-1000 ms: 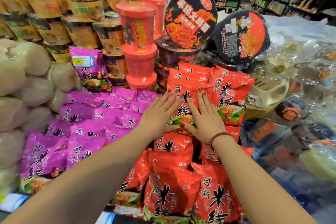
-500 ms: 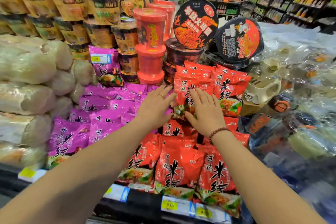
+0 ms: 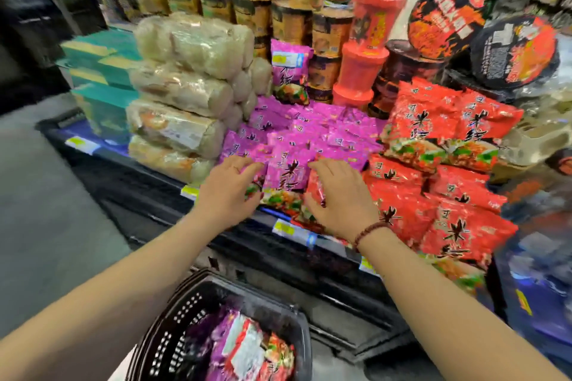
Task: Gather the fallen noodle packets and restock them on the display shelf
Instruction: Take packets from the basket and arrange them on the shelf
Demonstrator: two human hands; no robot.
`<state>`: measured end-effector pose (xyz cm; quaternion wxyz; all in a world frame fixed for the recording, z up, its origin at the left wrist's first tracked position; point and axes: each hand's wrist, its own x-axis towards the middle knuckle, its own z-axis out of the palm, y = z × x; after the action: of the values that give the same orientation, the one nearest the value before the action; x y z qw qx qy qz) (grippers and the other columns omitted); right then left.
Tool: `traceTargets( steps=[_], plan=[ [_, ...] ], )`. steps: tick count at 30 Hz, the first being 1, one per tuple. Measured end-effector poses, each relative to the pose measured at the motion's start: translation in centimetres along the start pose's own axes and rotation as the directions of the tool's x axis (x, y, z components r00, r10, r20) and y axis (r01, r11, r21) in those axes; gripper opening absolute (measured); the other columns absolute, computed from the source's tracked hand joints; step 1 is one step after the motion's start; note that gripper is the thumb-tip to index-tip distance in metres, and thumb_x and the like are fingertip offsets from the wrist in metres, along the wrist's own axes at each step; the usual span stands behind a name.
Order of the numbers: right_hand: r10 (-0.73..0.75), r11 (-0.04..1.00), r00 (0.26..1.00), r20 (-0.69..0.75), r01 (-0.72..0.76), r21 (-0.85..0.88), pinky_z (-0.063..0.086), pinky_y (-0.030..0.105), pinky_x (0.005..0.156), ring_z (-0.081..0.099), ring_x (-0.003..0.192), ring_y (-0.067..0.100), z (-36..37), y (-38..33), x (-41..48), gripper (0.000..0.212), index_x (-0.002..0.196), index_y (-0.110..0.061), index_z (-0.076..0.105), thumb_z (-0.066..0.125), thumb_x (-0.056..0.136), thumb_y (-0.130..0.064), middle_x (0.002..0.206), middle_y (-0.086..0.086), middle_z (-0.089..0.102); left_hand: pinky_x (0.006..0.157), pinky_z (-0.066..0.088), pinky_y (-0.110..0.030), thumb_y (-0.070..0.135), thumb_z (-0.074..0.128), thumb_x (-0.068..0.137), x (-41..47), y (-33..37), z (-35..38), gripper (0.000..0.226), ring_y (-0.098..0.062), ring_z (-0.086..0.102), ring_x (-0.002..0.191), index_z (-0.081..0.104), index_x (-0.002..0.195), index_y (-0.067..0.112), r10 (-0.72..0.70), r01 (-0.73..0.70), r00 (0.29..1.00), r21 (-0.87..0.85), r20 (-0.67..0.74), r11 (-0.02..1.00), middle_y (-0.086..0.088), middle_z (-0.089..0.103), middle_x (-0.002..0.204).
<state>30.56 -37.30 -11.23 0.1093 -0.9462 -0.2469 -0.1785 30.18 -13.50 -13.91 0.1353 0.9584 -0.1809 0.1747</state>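
Two hands (image 3: 284,192) spread apart, empty, over glossy purple packets (image 3: 286,172), red packets (image 3: 439,145) beside

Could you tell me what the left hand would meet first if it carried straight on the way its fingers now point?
Probably the purple noodle packet at the shelf's front edge: the left hand has its fingers aimed right and forward at that packet's left side, seemingly almost touching. Motion blur leaves the depth unclear.

packets (image 3: 312,136) fill shelf, cup stacks (image 3: 360,71) behind, open aisle floor (image 3: 46,210) left
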Motion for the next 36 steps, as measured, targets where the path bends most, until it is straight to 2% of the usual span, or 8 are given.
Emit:
traceTargets(
  steps=[3,7,11,14,20,27,30,36],
  plan=[
    [-0.08,0.996,0.995,0.066,0.077,0.054,0.049,0.041,0.084,0.058,0.097,0.034,2.7,-4.2,-0.6,0.051,0.114,-0.007,0.061,0.06,0.074,-0.038,0.109,0.01,0.062,0.081,0.055,-0.043,0.031,0.073,0.074,-5.9,-3.3,-0.3,0.054,-0.036,0.059,0.105,0.062,0.122,0.009,-0.08,0.077,0.995,0.062,0.054,0.995,-0.014,0.064,0.113],
    [-0.138,0.986,0.97,0.201,0.115,0.125,0.047,0.046,0.092,0.054,0.111,0.034,6.9,-8.2,-1.7,0.054,0.123,-0.008,0.057,0.057,0.08,-0.041,0.121,0.011,0.059,0.079,0.057,-0.046,0.043,0.055,0.071,-12.8,-6.8,0.2,0.059,-0.037,0.063,0.1,0.066,0.116,0.006,-0.244,0.24,0.965,0.054,0.098,0.969,-0.015,0.067,0.11],
    [-0.17,0.98,0.918,0.358,0.12,0.157,0.039,0.045,0.105,0.043,0.128,0.029,12.4,-10.9,-3.0,0.059,0.137,-0.013,0.047,0.06,0.088,-0.041,0.139,0.008,0.048,0.083,0.053,-0.041,0.029,0.077,0.066,-19.1,-8.9,2.2,0.055,-0.036,0.062,0.099,0.067,0.114,0.003,-0.348,0.344,0.93,0.049,0.122,0.938,-0.016,0.067,0.109],
    [-0.189,0.975,0.86,0.474,0.109,0.192,0.034,0.041,0.108,0.036,0.133,0.026,16.7,-12.2,-4.1,0.06,0.142,-0.016,0.041,0.057,0.09,-0.041,0.144,0.005,0.042,0.083,0.053,-0.043,0.028,0.077,0.067,-23.5,-9.6,4.6,0.055,-0.038,0.062,0.101,0.066,0.116,0.005,-0.439,0.436,0.887,0.05,0.142,0.898,-0.017,0.066,0.111],
    [-0.152,0.958,0.749,0.644,-0.048,0.282,0.037,0.041,0.104,0.041,0.127,0.028,27.3,-13.1,-7.8,0.055,0.136,-0.015,0.046,0.062,0.087,-0.036,0.135,0.006,0.048,0.085,0.053,-0.044,0.048,0.052,0.072,-31.7,-10.4,12.3,0.063,-0.037,0.06,0.106,0.064,0.12,0.009,-0.625,0.63,0.746,0.058,0.232,0.774,-0.015,0.065,0.117],
    [-0.053,0.956,0.562,0.825,-0.211,0.206,0.045,0.043,0.092,0.052,0.113,0.033,40.9,-11.2,-15.0,0.048,0.117,-0.014,0.059,0.065,0.076,-0.04,0.115,0.011,0.058,0.092,0.049,-0.053,0.053,0.045,0.074,-40.2,-9.2,23.3,0.07,-0.04,0.052,0.12,0.062,0.125,0.008,-0.764,0.789,0.552,0.088,0.333,0.608,-0.018,0.058,0.128],
    [-0.006,0.949,0.458,0.889,-0.277,0.149,0.045,0.044,0.094,0.051,0.114,0.034,46.2,-9.7,-18.2,0.055,0.122,-0.016,0.056,0.069,0.075,-0.042,0.118,0.012,0.056,0.102,0.042,-0.053,0.056,0.048,0.074,-43.3,-8.1,27.7,0.072,-0.041,0.048,0.126,0.061,0.127,0.009,-0.793,0.828,0.491,0.088,0.361,0.553,-0.02,0.056,0.132],
    [0.11,0.89,0.374,0.921,-0.45,0.076,0.039,0.038,0.103,0.046,0.121,0.038,53.7,-7.9,-23.5,0.073,0.14,-0.011,0.043,0.078,0.077,-0.025,0.13,0.022,0.044,0.11,0.031,-0.054,0.059,0.054,0.076,-48.1,-6.8,34.6,0.072,-0.041,0.036,0.136,0.06,0.127,0.008,-0.82,0.848,0.469,0.092,0.328,0.522,-0.02,0.052,0.137]
  ],
)
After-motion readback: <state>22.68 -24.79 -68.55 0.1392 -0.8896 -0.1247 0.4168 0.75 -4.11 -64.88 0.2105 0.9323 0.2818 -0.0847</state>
